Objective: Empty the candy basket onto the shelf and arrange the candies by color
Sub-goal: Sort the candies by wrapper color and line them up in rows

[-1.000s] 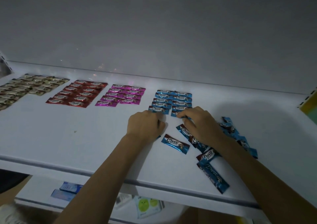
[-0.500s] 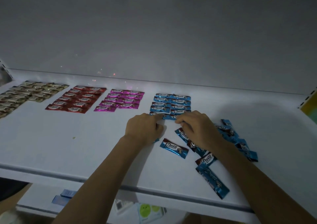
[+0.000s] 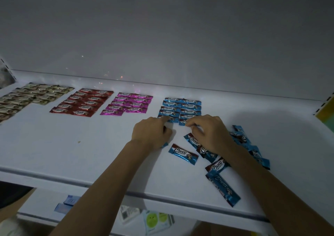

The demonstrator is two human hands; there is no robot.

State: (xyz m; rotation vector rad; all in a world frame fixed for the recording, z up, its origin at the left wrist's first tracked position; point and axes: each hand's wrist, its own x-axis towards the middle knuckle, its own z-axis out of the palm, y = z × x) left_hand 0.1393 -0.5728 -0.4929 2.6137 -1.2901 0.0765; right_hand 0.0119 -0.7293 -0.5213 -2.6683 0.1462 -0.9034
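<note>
Blue is the colour being sorted: on the white shelf (image 3: 90, 154) the gold block (image 3: 36, 94), red block (image 3: 85, 103) and pink block (image 3: 130, 103) lie in tidy rows to the left, and the blue block (image 3: 189, 106) stands two columns wide near the middle. No basket is in view, so emptying looks finished and arranging is the step in hand. Left hand (image 3: 151, 133) rests at the block's near left corner, forefinger (image 3: 162, 119) stretched onto the lowest candy there and the other fingers curled under; a blue wrapper end shows beneath its heel, but I cannot tell whether that piece is held or just lying under the palm. Right hand (image 3: 209, 134) has its fingers curled, the tips pinching the corner candy (image 3: 182, 122) at the foot of the right column, seemingly squaring it up. Loose pile (image 3: 253, 150) of blue pieces lies just right of that wrist, partly under the forearm, with a stray candy (image 3: 182, 153) between the arms. Next, I judge, a loose piece must be picked up, turned logo-up and laid flush below a column without nudging the rows already set.
</note>
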